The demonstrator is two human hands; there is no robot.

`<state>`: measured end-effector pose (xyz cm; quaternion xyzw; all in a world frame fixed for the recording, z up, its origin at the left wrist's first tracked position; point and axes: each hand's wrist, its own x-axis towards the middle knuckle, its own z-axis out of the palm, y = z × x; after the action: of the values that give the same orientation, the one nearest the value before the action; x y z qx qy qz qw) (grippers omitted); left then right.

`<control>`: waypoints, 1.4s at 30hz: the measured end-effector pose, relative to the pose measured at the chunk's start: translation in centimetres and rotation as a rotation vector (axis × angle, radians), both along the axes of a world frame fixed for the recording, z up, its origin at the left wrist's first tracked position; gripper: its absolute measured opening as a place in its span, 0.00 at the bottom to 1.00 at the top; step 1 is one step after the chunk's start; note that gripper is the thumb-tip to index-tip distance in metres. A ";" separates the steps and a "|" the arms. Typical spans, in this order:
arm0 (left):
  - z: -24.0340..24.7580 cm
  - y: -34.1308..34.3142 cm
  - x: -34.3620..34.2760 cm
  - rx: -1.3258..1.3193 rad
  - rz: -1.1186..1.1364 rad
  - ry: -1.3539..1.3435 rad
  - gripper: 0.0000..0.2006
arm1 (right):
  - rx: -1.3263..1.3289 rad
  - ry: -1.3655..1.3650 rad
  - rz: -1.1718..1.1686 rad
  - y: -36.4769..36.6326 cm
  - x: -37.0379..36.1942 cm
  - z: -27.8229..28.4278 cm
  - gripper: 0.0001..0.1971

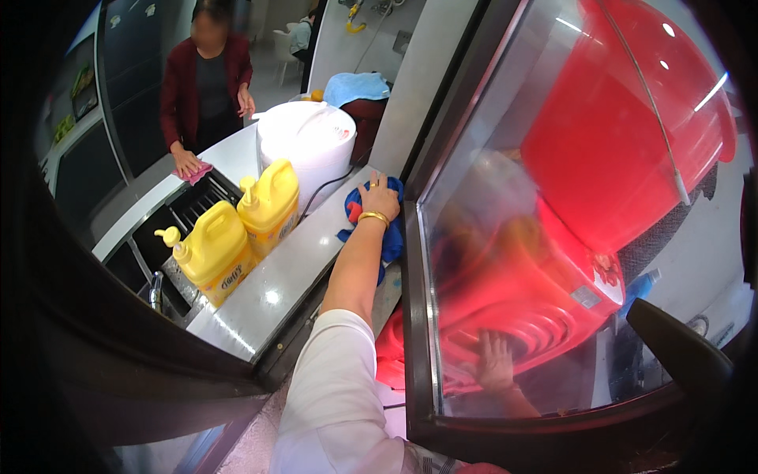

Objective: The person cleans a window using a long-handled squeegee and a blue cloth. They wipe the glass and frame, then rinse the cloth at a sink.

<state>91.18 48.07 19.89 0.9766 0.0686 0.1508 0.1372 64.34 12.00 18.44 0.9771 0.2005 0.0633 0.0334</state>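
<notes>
My left hand [377, 199], with a gold bracelet at the wrist, presses down on a blue cloth [391, 246] with a red patch. The cloth bunches under my fingers on a white ledge [316, 246], against the dark frame of a glass pane [466, 197]. My right hand [496, 359] shows dimly at the glass, fingers spread flat over a red plastic piece with curved ridges [545, 324]. Whether it touches the glass or that red piece I cannot tell.
Two yellow pump jugs [215, 253] stand left of the ledge, near a white lidded drum [306, 138]. Across the counter, a person [207, 87] holds a pink cloth [193, 172]. A faucet [155, 291] is at lower left. A red bucket [624, 126] shows beyond the glass.
</notes>
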 end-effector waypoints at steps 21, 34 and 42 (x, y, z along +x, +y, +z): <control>0.1 -0.9 -2.6 0.218 0.047 0.133 0.17 | 0.032 -0.012 0.035 -0.3 -0.4 -0.1 0.47; 1.1 -0.5 -11.7 0.228 0.057 0.053 0.17 | 0.091 -0.065 0.038 -0.4 -0.2 -0.7 0.48; 2.3 -2.0 -3.2 0.627 -0.040 0.215 0.23 | 0.010 0.020 -0.004 -0.2 0.1 -0.6 0.49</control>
<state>88.00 46.03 22.20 0.9827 0.0135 0.0579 -0.1753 64.44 11.83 17.85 0.9782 0.1985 0.0545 0.0266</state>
